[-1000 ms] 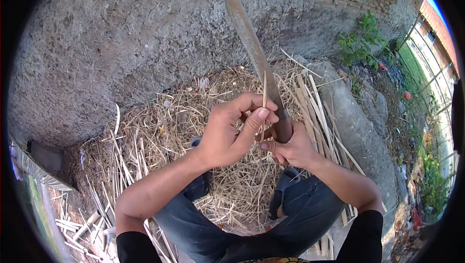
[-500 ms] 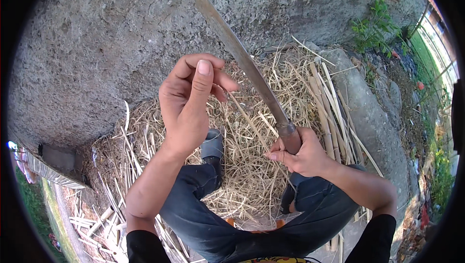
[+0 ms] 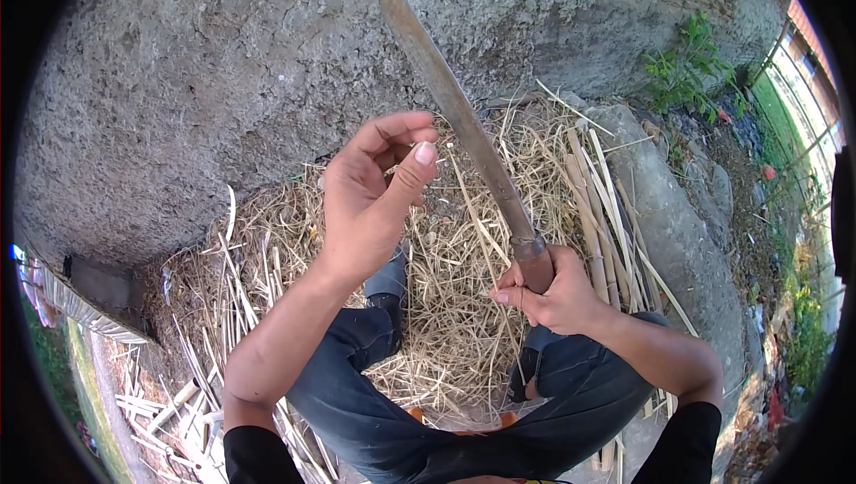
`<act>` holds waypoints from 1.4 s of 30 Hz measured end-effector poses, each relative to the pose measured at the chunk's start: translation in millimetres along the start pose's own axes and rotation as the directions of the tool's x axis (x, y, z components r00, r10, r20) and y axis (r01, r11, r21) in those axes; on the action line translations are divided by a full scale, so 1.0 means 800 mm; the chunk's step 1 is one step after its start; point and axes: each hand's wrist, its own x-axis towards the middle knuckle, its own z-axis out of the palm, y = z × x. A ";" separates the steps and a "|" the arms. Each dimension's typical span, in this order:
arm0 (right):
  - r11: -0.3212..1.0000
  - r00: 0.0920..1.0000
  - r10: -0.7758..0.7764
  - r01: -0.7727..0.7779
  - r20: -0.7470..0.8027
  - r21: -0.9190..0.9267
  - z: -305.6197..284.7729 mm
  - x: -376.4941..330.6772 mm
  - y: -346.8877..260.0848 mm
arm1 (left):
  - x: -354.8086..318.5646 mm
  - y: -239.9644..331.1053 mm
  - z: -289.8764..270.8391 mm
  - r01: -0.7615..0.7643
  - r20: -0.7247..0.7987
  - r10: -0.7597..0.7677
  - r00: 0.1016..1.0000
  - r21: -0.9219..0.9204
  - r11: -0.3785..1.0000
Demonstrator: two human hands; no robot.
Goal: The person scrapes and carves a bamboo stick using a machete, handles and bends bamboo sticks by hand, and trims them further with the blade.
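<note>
My right hand (image 3: 555, 295) is closed around the brown handle of a machete (image 3: 464, 132). Its long, dull blade slants up and to the left in front of the wall. Between the thumb and fingers of that same hand is a thin bamboo strip (image 3: 468, 194), its upper end rising beside the blade. Left of the blade, my left hand (image 3: 370, 194) is raised with loosely bent fingers and the thumb apart. Nothing shows in its grasp, and the strip's tip stands just right of its fingertips.
Shavings (image 3: 437, 332) cover the ground between my feet. Split bamboo pieces (image 3: 588, 216) lean by a large stone (image 3: 660, 190) on the right; more bamboo strips (image 3: 169, 421) lie at lower left. A rough grey wall (image 3: 223, 82) rises ahead, with a green plant (image 3: 691, 60) at its right.
My left hand has shifted right and slightly down, nearer the blade, and come off the strip's upper end. The machete's tip has swung a little to the right; the right hand keeps its hold.
</note>
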 end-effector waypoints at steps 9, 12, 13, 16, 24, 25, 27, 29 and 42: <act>0.997 0.997 0.064 -0.062 0.038 -0.048 0.002 0.001 0.008 | -0.006 -0.009 -0.003 0.051 0.246 -0.027 0.969 -0.091 0.995; 0.998 0.997 0.060 -0.059 0.048 -0.022 0.004 0.003 0.010 | -0.006 -0.007 -0.001 0.035 0.272 -0.001 0.962 -0.122 0.992; 0.998 0.997 0.065 -0.064 0.050 -0.021 0.004 0.005 0.010 | -0.005 -0.004 0.000 0.040 0.270 -0.005 0.963 -0.123 0.992; 0.999 0.996 0.047 -0.044 0.076 -0.031 0.004 0.008 0.013 | -0.004 -0.006 -0.004 0.067 0.282 -0.068 0.957 0.012 0.998; 0.976 0.994 0.006 -0.029 0.105 0.216 -0.001 0.009 0.009 | -0.022 -0.017 0.013 0.145 0.420 -0.036 0.907 -0.231 0.962; 0.977 0.995 0.004 -0.026 0.102 0.210 -0.001 0.009 0.007 | -0.025 -0.016 0.019 0.131 0.395 -0.039 0.918 -0.208 0.969; 0.983 0.999 0.031 -0.036 0.031 0.178 0.002 0.008 0.003 | -0.029 -0.018 0.019 0.116 0.402 -0.042 0.915 -0.161 0.980; 0.996 0.996 0.008 0.000 -0.085 0.093 0.005 0.008 -0.007 | -0.027 -0.025 0.014 0.055 0.372 0.032 0.928 -0.222 0.974; 0.687 0.760 -0.626 0.432 -0.175 -0.584 -0.034 0.004 -0.013 | -0.030 -0.021 0.031 0.302 0.219 -0.245 0.944 -0.278 0.912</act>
